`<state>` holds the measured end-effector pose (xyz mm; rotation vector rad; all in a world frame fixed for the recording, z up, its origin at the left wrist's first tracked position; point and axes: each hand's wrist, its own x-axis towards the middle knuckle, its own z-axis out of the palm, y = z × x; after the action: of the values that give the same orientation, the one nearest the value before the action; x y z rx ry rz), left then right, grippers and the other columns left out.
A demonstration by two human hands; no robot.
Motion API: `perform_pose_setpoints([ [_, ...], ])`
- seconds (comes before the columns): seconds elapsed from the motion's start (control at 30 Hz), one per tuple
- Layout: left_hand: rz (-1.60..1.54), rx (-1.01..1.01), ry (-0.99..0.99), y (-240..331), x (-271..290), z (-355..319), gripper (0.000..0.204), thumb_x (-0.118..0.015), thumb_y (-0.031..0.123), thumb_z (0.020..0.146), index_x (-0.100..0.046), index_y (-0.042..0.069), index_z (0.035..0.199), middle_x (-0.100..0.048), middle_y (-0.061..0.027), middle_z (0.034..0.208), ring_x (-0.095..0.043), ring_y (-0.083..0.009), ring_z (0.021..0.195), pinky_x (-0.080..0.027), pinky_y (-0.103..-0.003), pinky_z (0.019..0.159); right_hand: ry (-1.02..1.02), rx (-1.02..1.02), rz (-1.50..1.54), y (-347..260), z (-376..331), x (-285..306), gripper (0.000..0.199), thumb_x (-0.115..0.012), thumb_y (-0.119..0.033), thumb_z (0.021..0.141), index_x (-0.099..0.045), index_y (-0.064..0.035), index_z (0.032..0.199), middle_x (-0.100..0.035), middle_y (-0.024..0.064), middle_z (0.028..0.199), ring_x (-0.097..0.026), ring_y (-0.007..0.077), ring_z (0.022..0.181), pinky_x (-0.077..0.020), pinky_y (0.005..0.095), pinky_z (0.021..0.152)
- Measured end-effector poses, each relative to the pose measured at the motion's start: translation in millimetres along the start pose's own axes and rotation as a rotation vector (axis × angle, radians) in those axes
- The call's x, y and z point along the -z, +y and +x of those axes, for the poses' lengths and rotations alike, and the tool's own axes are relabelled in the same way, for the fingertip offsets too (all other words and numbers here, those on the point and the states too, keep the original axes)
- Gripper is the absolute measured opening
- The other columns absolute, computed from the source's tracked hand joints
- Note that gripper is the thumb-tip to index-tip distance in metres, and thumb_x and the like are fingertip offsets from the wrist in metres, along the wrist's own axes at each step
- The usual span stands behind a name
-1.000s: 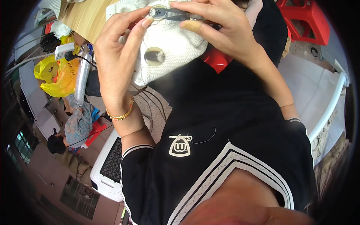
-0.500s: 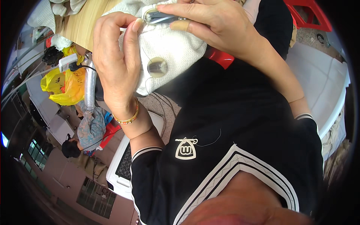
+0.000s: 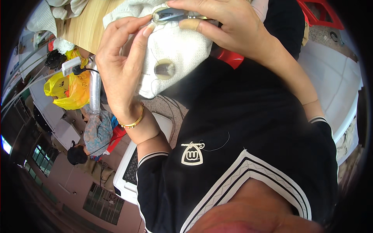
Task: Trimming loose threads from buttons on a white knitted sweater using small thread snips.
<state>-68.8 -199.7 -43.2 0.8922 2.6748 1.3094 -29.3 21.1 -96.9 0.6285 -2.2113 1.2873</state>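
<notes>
A white knitted garment [image 3: 182, 46] with a round clear button [image 3: 164, 69] is held up close under the camera. My left hand [image 3: 120, 66] grips its left edge, the forefinger touching a metal-ringed button [image 3: 158, 16] at the top. My right hand [image 3: 233, 27], with a plaster on one finger, holds small metal snips [image 3: 180, 16] whose tip lies at that ringed button. A gold bangle [image 3: 132, 122] sits on my left wrist. Below is my black top with white stripes.
A wooden tabletop [image 3: 89, 23] lies behind the garment at the upper left. A yellow plastic bag [image 3: 70, 87] hangs beside it. Another person [image 3: 87, 139] crouches at the lower left, near a white plastic crate [image 3: 128, 171]. A red stool [image 3: 322, 13] stands at the upper right.
Hands and garment have shifted up toward the top edge of the view. The snips stay at the ringed button, and my left forefinger has closed in on it.
</notes>
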Motion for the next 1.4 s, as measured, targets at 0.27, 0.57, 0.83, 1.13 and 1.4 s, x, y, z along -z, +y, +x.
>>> perform_pose_setpoints([
  [0.27,0.025,0.016,-0.116,2.3,2.1,13.9,0.014,-0.073,0.005,0.084,-0.074,0.000,0.098,-0.067,-0.0062,0.087,-0.063,-0.0157,0.083,-0.048,-0.027,0.075,-0.013,-0.194,0.231,-10.7,0.0,11.3,0.035,-0.072,-0.007,0.085,-0.065,0.0044,0.118,-0.060,0.0105,0.087,-0.055,0.0183,0.071,-0.0444,0.0283,0.062],
  [0.57,0.326,-0.248,-0.094,0.6,2.8,19.2,0.010,-0.075,0.014,0.080,-0.069,0.007,0.083,-0.065,-0.0036,0.082,-0.060,-0.0228,0.081,-0.039,-0.034,0.082,-0.037,-0.163,0.205,-2.2,-8.3,17.0,0.034,-0.074,-0.004,0.081,-0.068,0.0011,0.115,-0.062,0.0118,0.089,-0.059,0.0198,0.072,-0.0464,0.0286,0.061],
  [0.83,0.291,-0.288,-0.059,3.4,1.2,19.6,0.011,-0.077,0.012,0.078,-0.068,0.007,0.083,-0.066,-0.0032,0.082,-0.060,-0.0215,0.080,-0.039,-0.033,0.085,0.052,0.145,-0.191,4.5,-9.2,3.8,0.031,-0.074,-0.010,0.081,-0.069,-0.0006,0.110,-0.060,0.0093,0.088,-0.063,0.0233,0.072,-0.0505,0.0308,0.059],
  [1.13,0.134,-0.184,0.062,-4.3,-1.1,11.9,0.011,-0.078,0.006,0.077,-0.069,0.005,0.083,-0.067,-0.0036,0.082,-0.061,-0.0195,0.080,-0.043,-0.031,0.083,-0.037,-0.120,-0.079,-17.9,-4.1,10.5,0.028,-0.075,-0.010,0.080,-0.070,-0.0013,0.106,-0.060,0.0082,0.086,-0.063,0.0216,0.072,-0.0505,0.0302,0.059],
  [1.4,0.093,-0.133,0.007,-0.5,-1.0,12.3,0.015,-0.082,0.010,0.074,-0.070,0.004,0.082,-0.067,-0.0051,0.083,-0.061,-0.0192,0.079,-0.045,-0.030,0.077,0.032,-0.108,-0.036,-14.5,-6.4,5.2,0.025,-0.075,-0.007,0.080,-0.071,0.0000,0.103,-0.060,0.0093,0.082,-0.062,0.0212,0.072,-0.0488,0.0290,0.058],
])
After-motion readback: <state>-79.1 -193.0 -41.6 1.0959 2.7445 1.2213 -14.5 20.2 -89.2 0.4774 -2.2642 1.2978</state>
